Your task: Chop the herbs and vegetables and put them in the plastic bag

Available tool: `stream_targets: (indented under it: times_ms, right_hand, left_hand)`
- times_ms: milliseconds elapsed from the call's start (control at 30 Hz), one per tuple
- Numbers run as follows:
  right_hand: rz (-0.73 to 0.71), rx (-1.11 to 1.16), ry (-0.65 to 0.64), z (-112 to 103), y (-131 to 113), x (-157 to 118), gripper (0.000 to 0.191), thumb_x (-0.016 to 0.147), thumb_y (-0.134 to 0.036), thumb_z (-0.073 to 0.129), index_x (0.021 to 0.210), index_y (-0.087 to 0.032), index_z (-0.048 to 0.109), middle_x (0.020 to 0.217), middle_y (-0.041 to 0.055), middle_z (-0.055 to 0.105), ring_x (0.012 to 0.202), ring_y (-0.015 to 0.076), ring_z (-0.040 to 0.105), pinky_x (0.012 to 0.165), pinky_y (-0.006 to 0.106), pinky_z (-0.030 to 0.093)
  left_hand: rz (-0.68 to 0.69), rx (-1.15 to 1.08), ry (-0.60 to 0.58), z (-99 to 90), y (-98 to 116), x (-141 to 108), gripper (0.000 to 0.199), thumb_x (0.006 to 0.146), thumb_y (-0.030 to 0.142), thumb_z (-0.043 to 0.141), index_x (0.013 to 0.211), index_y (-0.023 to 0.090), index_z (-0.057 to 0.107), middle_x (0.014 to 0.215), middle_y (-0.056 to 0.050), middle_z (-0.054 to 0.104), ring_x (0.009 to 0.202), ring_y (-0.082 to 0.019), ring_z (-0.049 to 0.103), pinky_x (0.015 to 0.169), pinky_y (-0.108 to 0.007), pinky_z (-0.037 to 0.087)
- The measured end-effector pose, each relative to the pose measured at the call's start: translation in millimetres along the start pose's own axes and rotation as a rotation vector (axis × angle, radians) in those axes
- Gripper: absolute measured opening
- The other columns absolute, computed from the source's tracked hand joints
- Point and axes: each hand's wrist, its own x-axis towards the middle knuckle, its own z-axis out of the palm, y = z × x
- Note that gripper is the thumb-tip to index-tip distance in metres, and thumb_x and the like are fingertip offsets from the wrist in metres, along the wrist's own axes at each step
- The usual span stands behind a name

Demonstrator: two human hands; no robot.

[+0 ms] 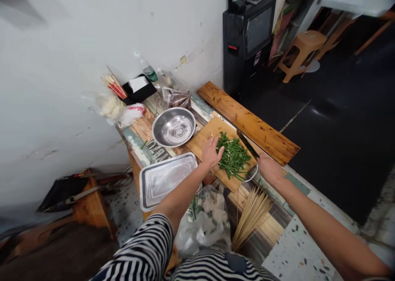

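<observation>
Chopped green vegetables [233,155] lie heaped on a wooden cutting board [205,135]. Against the left side of the heap rests my left hand [211,152], its thumb apart from the other fingers and nothing held in it. My right hand [269,168] is closed around the handle of a knife [247,143], whose dark blade lies along the right edge of the board, beside the greens. A round metal bowl [175,127] stands to the left of the board. Nearer to me is a rectangular metal tray [165,178], partly hidden behind my left forearm.
Wooden skewers [252,215] and a plastic bag [205,227] are at the near edge. Along the back stand a water bottle [148,70], a black holder [140,92] and bagged items. A wooden bench [247,122] runs beyond the board; a black cabinet [249,34] stands behind.
</observation>
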Motion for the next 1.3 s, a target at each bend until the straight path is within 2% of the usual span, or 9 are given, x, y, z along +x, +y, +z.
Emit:
stream_targets:
  times_ms: [233,333,433,633,800,967,1067,1167,1300]
  right_hand:
    - [-0.080,0.018,-0.001,19,-25,-7,0.027,0.097,-0.022,0.030,0.108,-0.012,0.053,0.088,0.0164,0.070,0.079,0.0247,0.071,0.062,0.029,0.047]
    - [0.018,0.185,0.077,18,-1,-18,0.030,0.098,-0.031,0.031,0.104,-0.014,0.054,0.080,0.0145,0.070,0.072,0.0238,0.069,0.062,0.029,0.046]
    - [0.127,0.636,0.071,30,37,-40,0.032,0.095,-0.043,0.036,0.087,-0.018,0.054,0.061,0.0065,0.064,0.056,0.0198,0.063,0.059,0.029,0.046]
    - [0.523,1.301,-0.025,114,86,-109,0.046,0.080,-0.068,0.048,0.064,-0.025,0.047,0.046,0.0021,0.054,0.043,0.0199,0.054,0.049,0.033,0.048]
    - [0.712,1.309,0.002,175,104,-130,0.050,0.071,-0.073,0.052,0.066,-0.023,0.054,0.050,0.0067,0.059,0.047,0.0239,0.058,0.048,0.035,0.049]
    - [0.642,0.837,-0.036,187,115,-106,0.077,0.084,-0.071,0.025,0.088,-0.008,0.069,0.068,0.0266,0.067,0.070,0.0354,0.069,0.063,0.044,0.053]
    - [0.580,0.542,-0.128,176,117,-87,0.076,0.090,-0.055,0.023,0.093,0.006,0.069,0.087,0.0398,0.066,0.095,0.0443,0.066,0.081,0.052,0.051]
    - [0.495,0.401,-0.217,162,115,-75,0.070,0.090,-0.042,0.027,0.100,0.014,0.067,0.101,0.0408,0.064,0.109,0.0462,0.061,0.094,0.052,0.046]
    - [0.527,0.552,-0.409,149,113,-70,0.068,0.091,-0.046,0.030,0.107,0.010,0.066,0.076,0.0306,0.069,0.076,0.0375,0.070,0.078,0.047,0.054]
  left_hand:
    - [0.037,-0.109,-0.048,18.0,-10,2,0.066,0.096,0.048,0.034,0.145,0.004,0.037,0.145,-0.022,0.046,0.138,-0.028,0.039,0.117,-0.045,0.028]
    - [0.078,-0.181,-0.068,5.1,-17,-1,0.061,0.097,0.045,0.033,0.145,0.008,0.038,0.144,-0.019,0.048,0.137,-0.025,0.042,0.116,-0.044,0.031]
    - [0.078,-0.206,-0.095,-10.5,-24,-1,0.056,0.098,0.043,0.030,0.142,0.010,0.043,0.143,-0.017,0.050,0.137,-0.023,0.042,0.116,-0.043,0.032]
    - [0.044,-0.212,0.004,-55.4,-28,-14,0.054,0.098,0.045,0.029,0.135,0.014,0.053,0.140,-0.012,0.054,0.134,-0.021,0.046,0.115,-0.041,0.033]
    - [-0.144,-0.395,0.155,-145.9,-17,-85,0.067,0.093,0.060,0.031,0.118,0.008,0.065,0.111,-0.016,0.070,0.104,-0.024,0.065,0.094,-0.037,0.049]
    - [-0.206,-0.227,-0.114,-224.8,45,-191,0.065,0.085,0.069,0.044,0.102,0.014,0.072,0.084,-0.009,0.072,0.077,-0.021,0.066,0.071,-0.031,0.050]
    - [-0.221,0.035,-0.054,-216.1,88,-234,0.066,0.074,0.068,0.061,0.114,0.015,0.067,0.089,-0.009,0.071,0.081,-0.023,0.065,0.075,-0.033,0.049]
    - [-0.207,0.091,0.099,-190.2,113,-260,0.035,0.084,0.046,0.057,0.094,0.015,0.070,0.080,-0.008,0.068,0.075,-0.019,0.062,0.071,-0.029,0.046]
    - [-0.326,-0.075,0.219,-190.4,128,-296,0.019,0.080,0.023,0.051,0.064,0.017,0.058,0.058,0.001,0.055,0.055,-0.011,0.049,0.057,-0.023,0.037]
